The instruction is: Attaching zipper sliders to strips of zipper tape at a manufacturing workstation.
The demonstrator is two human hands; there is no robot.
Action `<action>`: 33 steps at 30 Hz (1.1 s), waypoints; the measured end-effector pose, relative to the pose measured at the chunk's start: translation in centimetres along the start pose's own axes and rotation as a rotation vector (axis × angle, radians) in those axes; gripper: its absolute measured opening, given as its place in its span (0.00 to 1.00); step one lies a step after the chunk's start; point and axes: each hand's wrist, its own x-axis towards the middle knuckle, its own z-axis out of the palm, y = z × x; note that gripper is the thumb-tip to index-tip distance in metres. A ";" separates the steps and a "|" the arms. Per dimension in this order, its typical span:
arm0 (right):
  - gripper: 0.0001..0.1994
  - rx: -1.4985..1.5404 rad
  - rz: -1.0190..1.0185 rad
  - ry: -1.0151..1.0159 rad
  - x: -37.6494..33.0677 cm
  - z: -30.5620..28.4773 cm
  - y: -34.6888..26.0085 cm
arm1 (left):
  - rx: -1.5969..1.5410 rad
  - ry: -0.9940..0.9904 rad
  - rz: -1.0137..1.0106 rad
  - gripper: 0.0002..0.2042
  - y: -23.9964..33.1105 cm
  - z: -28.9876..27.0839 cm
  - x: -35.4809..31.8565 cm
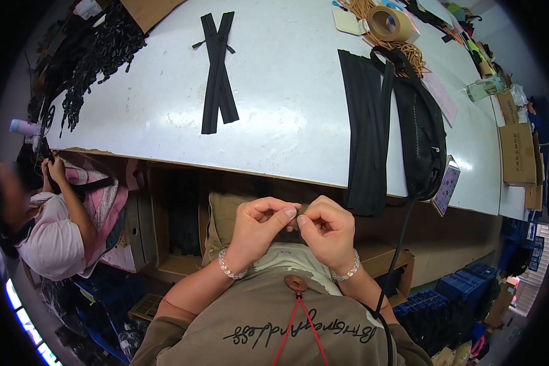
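Both of my hands meet in front of my chest, just short of the table's near edge. My left hand point(261, 224) is closed, thumb and forefinger pinched together. Facing it, my right hand point(328, 226) pinches the same way, fingertips almost touching the left ones. Whatever small dark thing sits between the fingertips is too small to make out. On the white table point(274, 91) ahead, two black zippers point(216, 79) lie crossed, with pulls at their sides. Right of them rests a stack of black zipper strips point(367, 134), hanging over the near edge.
A black bag point(422, 134) and a phone point(446, 186) lie by the right edge. Behind them are a tape roll point(389, 24) and tan cord point(412, 56). Black zipper pulls point(97, 52) are heaped far left. A co-worker point(58, 226) sits at left. A black cable point(396, 256) runs beside my right arm.
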 end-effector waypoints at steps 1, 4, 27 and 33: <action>0.06 -0.070 -0.014 0.009 0.0 0.0 -0.1 | 0.020 0.004 0.006 0.06 0.0 0.0 0.0; 0.05 -0.161 -0.073 0.034 -0.1 0.1 -0.3 | 0.058 0.002 0.015 0.06 0.2 0.1 0.0; 0.00 0.189 -0.009 0.256 -1.9 1.3 0.7 | 0.061 -0.050 0.135 0.06 0.2 1.0 -0.5; 0.03 0.220 -0.035 0.210 -1.6 0.8 1.1 | 0.335 -0.030 0.323 0.08 -0.1 0.3 -0.1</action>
